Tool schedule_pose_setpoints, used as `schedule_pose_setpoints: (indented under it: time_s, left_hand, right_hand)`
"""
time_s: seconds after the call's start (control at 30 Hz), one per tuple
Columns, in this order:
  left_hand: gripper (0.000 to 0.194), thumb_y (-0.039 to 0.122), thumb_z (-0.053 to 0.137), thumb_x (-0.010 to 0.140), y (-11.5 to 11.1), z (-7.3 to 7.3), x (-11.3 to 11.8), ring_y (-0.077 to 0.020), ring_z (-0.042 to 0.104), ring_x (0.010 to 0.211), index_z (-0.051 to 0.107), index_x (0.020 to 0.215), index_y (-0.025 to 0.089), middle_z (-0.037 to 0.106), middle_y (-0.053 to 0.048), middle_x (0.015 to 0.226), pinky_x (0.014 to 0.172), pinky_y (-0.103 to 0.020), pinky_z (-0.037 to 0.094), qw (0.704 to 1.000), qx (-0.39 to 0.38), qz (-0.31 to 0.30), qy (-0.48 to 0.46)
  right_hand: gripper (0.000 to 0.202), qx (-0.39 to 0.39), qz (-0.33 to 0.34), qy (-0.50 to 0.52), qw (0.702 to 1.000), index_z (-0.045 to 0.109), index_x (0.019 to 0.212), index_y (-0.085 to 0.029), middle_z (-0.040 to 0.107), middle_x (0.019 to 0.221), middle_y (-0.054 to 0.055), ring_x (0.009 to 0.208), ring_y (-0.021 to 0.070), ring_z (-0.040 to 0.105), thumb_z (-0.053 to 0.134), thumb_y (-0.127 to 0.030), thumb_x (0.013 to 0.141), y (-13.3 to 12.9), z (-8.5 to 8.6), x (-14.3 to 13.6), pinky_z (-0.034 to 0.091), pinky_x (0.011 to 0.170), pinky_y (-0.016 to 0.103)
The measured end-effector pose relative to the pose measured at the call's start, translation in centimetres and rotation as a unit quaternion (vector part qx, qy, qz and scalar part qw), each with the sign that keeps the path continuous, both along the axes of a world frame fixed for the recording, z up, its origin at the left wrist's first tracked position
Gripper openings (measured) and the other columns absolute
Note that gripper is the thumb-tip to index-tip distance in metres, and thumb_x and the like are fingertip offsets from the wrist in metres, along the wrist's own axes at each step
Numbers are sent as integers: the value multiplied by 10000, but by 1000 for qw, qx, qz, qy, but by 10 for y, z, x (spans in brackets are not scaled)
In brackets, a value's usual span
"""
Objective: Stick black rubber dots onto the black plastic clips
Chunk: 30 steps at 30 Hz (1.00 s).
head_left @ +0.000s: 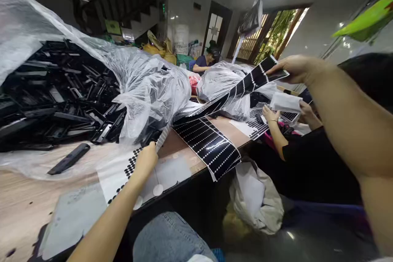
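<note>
My right hand (290,68) is raised at the right, its fingers closed on one end of a long black sheet with white cut lines (233,92). That sheet slants down to the table's middle. My left hand (147,157) is closed on the edge of a pale strip (162,137), beside a white sheet with black round dots (110,178). More black sheets (208,145) lie between my hands and hang over the table edge. Left of them, a big clear plastic bag (153,86) holds many black plastic parts (70,94).
A single black part (69,159) lies on the wooden table (18,200). At the right, a co-worker's hands (272,116) handle a white packet (285,102). Another person (201,64) sits at the back. A cloth bag (258,196) hangs below the table edge.
</note>
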State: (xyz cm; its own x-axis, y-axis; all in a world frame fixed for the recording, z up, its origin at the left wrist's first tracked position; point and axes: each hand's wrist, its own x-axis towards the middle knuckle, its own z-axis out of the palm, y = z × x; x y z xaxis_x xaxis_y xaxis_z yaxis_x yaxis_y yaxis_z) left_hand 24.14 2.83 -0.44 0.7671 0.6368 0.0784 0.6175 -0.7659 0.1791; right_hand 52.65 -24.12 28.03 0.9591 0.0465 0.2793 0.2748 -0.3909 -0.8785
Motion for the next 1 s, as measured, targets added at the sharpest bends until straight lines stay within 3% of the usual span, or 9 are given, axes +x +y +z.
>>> schedule_pose_setpoints:
  time_s: [0.03, 0.07, 0.23, 0.4, 0.53, 0.67, 0.8, 0.9, 1.0]
  left_hand:
    - [282, 107, 295, 829, 8, 6, -1, -275, 640, 794, 540, 969, 115, 664, -172, 849, 685, -339, 446, 1000, -1, 0, -2]
    - [285, 133, 289, 840, 17, 13, -3, -282, 636, 812, 544, 965, 119, 662, -175, 864, 697, -345, 444, 1000, -1, -1, -4]
    - [294, 183, 299, 843, 44, 42, -8, -287, 614, 898, 567, 950, 127, 652, -174, 935, 763, -347, 433, 1000, 5, -6, -8]
    - [284, 127, 312, 822, 33, 38, -15, -264, 621, 887, 559, 962, 126, 657, -159, 934, 754, -327, 439, 1000, -12, -7, -10]
    - [294, 87, 304, 813, 18, 21, -18, -271, 627, 881, 544, 982, 107, 659, -170, 923, 738, -332, 443, 999, -25, -12, -17]
    - [297, 81, 297, 812, 13, 9, -20, -276, 635, 851, 541, 977, 116, 666, -169, 886, 720, -340, 448, 999, -33, -16, -10]
    - [304, 90, 292, 809, 13, 8, -19, -288, 638, 840, 537, 987, 121, 665, -179, 893, 723, -363, 449, 1000, -29, -7, -4]
    - [309, 102, 289, 811, 8, 9, -17, -305, 638, 837, 536, 998, 106, 662, -196, 907, 713, -388, 452, 1000, -19, -7, 11]
    - [315, 115, 286, 820, -5, 5, -18, -295, 644, 818, 535, 1011, 106, 665, -193, 893, 700, -383, 458, 999, -2, -10, 36]
  right_hand:
    - [276, -54, 72, 51, 995, 508, 621, 97, 602, 972, 214, 914, 138, 586, 486, -141, 758, -4, 13, 0, 409, 697, 273]
    - [213, -76, 92, 57, 991, 506, 613, 82, 592, 1011, 212, 969, 158, 568, 523, -99, 723, -7, 25, 1, 404, 706, 267]
    - [220, -142, 74, 43, 986, 490, 600, 96, 497, 1170, 265, 1109, 212, 479, 477, -89, 719, -9, 62, 11, 373, 703, 278]
    - [301, -196, 51, 41, 978, 592, 685, 84, 445, 1257, 287, 1068, 212, 509, 540, -212, 687, -35, 69, 9, 384, 660, 306]
    - [352, -205, 11, 29, 978, 667, 794, 25, 544, 1168, 261, 964, 221, 579, 603, -286, 640, -70, 61, 10, 359, 566, 312]
    - [347, -174, 25, 100, 979, 669, 745, 35, 532, 1170, 266, 898, 172, 613, 535, -282, 698, -99, 44, 17, 367, 573, 295]
    - [301, -98, -7, 187, 977, 689, 659, -14, 558, 1185, 203, 902, 138, 624, 458, -158, 786, -129, 12, 8, 386, 600, 225]
    - [243, -76, -22, 213, 974, 706, 789, -67, 570, 1165, 213, 777, 122, 656, 469, -107, 821, -155, -12, -11, 410, 597, 266]
    - [257, -72, -15, 212, 974, 685, 931, -128, 594, 1130, 208, 645, 92, 649, 437, -129, 863, -177, -17, -28, 415, 609, 327]
